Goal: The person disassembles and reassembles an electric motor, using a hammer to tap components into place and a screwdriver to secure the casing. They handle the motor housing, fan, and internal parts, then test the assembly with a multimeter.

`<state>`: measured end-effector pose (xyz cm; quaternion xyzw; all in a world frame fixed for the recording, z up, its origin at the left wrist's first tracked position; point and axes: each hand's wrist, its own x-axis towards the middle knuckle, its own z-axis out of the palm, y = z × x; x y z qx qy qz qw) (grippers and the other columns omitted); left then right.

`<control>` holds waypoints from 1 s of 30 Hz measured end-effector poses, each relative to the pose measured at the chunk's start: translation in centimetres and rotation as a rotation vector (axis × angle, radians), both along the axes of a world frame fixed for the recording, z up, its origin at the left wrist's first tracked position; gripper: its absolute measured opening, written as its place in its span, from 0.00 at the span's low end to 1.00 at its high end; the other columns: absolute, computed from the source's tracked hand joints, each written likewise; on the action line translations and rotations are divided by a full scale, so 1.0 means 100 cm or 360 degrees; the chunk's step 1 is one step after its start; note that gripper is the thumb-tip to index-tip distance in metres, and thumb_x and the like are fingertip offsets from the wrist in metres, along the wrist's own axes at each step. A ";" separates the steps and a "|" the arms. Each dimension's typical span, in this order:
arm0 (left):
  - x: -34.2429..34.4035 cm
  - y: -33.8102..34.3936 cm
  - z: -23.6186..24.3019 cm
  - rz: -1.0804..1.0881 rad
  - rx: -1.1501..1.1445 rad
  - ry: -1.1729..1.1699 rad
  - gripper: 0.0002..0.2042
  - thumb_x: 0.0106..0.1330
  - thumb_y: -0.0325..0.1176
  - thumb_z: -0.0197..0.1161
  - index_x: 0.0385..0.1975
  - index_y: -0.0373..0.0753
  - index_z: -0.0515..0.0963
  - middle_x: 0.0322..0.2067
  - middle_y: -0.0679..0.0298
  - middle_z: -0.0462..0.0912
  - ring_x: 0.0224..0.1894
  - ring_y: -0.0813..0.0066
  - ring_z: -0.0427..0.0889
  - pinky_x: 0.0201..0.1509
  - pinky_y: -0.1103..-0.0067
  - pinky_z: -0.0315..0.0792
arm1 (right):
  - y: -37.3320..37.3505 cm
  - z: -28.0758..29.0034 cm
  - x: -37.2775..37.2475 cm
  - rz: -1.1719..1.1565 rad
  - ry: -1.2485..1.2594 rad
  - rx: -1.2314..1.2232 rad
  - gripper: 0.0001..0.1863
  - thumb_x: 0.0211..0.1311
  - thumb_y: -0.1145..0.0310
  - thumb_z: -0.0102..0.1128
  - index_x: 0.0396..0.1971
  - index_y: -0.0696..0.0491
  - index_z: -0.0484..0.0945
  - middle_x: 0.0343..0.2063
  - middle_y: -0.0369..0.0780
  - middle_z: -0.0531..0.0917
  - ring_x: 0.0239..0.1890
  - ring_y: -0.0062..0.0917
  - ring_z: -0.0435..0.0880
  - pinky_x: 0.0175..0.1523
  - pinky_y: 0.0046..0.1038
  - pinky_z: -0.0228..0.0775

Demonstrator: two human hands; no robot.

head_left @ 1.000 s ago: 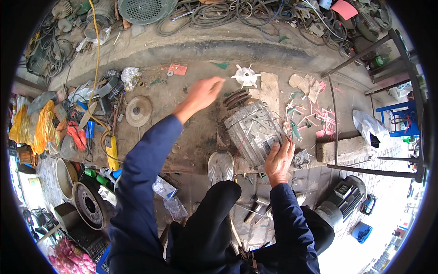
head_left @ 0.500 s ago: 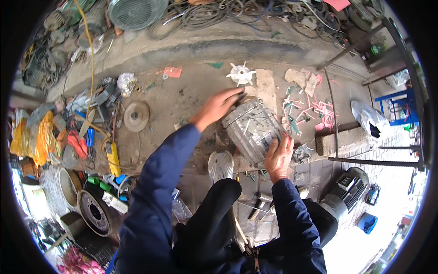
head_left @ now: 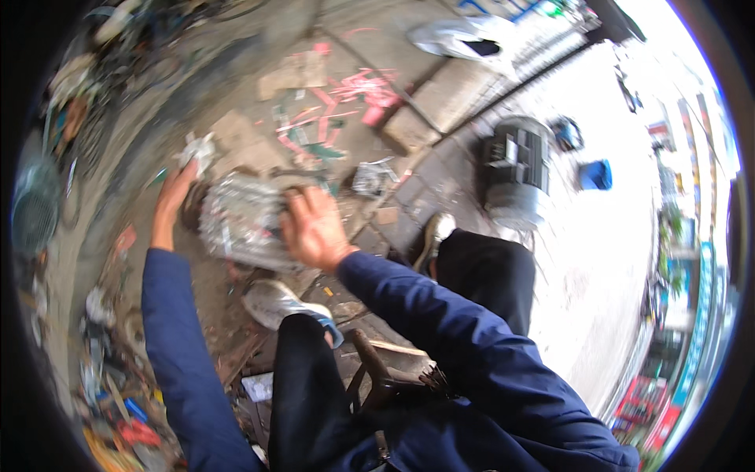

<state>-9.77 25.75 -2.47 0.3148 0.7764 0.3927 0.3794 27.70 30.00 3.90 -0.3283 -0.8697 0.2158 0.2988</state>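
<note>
A grey finned electric motor (head_left: 245, 224) lies on the dirty concrete ledge in front of me, blurred by motion. My right hand (head_left: 314, 228) is closed over its right end, fingers bent against the casing. Past the motor's far left end, my left hand (head_left: 174, 198) reaches out to a small white fan wheel (head_left: 198, 153). Its fingertips meet the wheel's near edge, but blur hides whether they grip it. A flat piece of cardboard (head_left: 242, 141) lies beside the fan wheel. My shoe (head_left: 271, 303) stands just on the near side of the motor.
Pink and green scraps (head_left: 366, 88) are strewn beyond the motor. A crumpled clear plastic piece (head_left: 373, 178) lies near the ledge's edge. On the right floor stand another motor (head_left: 517, 169) and a blue container (head_left: 595, 175). A concrete block (head_left: 413, 126) and white sack (head_left: 464, 38) sit farther off.
My view has swung to the right, so the scene appears turned and shifted left. My left hand has gone from the motor's end to the white fan wheel. My right hand stays on the motor.
</note>
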 end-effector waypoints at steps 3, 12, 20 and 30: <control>-0.008 0.002 -0.028 -0.0146 -0.0158 -0.0190 0.32 0.75 0.55 0.60 0.64 0.30 0.78 0.60 0.59 0.81 0.62 0.68 0.77 0.67 0.75 0.67 | 0.002 -0.001 0.002 0.0017 0.0039 -0.0015 0.23 0.61 0.65 0.63 0.53 0.63 0.75 0.48 0.54 0.75 0.52 0.52 0.74 0.60 0.50 0.66; -0.001 -0.251 -0.080 -0.0371 0.0054 0.0510 0.20 0.79 0.29 0.55 0.67 0.30 0.74 0.63 0.49 0.80 0.63 0.58 0.80 0.68 0.69 0.70 | -0.001 -0.005 0.003 -0.0101 0.0292 -0.0033 0.23 0.59 0.64 0.64 0.49 0.63 0.75 0.47 0.53 0.75 0.53 0.50 0.74 0.66 0.50 0.61; -0.105 -0.064 -0.045 -0.0036 0.0203 -0.0156 0.25 0.80 0.49 0.54 0.62 0.32 0.79 0.57 0.58 0.83 0.60 0.65 0.79 0.67 0.70 0.70 | -0.003 -0.010 0.001 -0.0211 0.0378 0.0074 0.19 0.54 0.62 0.66 0.39 0.61 0.77 0.44 0.51 0.76 0.52 0.48 0.75 0.65 0.51 0.61; -0.051 -0.111 -0.059 -0.0183 0.0179 0.0657 0.26 0.83 0.44 0.53 0.67 0.25 0.71 0.66 0.51 0.77 0.66 0.65 0.74 0.70 0.70 0.66 | -0.003 -0.017 -0.002 -0.0228 0.0427 -0.0016 0.22 0.57 0.60 0.64 0.44 0.62 0.77 0.49 0.54 0.77 0.57 0.51 0.74 0.68 0.54 0.59</control>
